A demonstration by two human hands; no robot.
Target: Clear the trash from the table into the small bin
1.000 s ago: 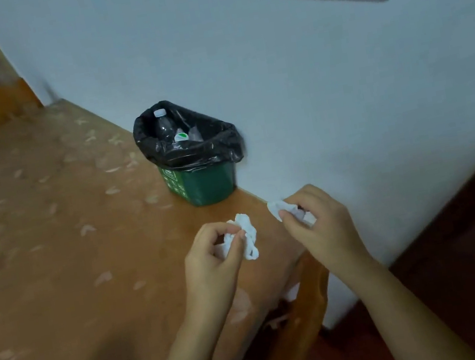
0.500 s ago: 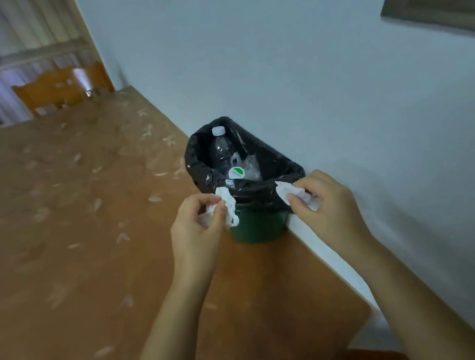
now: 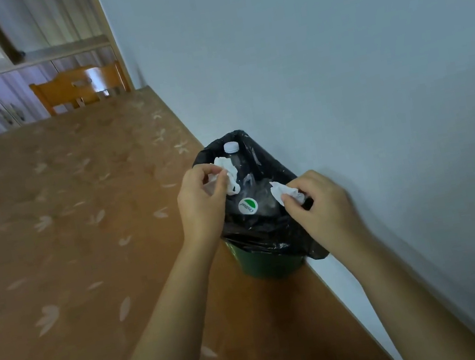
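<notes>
Head view: two tissue wads over small bin, drop pending.
Left hand clamped on left tissue above bin mouth at 10 o'clock; right hand pinching right tissue at 4 o'clock; neither let go. Small bin, black-lined, at 3 o'clock edge of table, against wall; capped bottle already inside at 12 o'clock. Judged near the end: only release of both wads left, as far as visible.

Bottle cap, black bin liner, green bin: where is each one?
Bottle cap [image 3: 231, 147]: head view, white top.
Black bin liner [image 3: 272, 237]: head view, near folded rim.
Green bin [image 3: 271, 265]: head view, bare front wall.
</notes>
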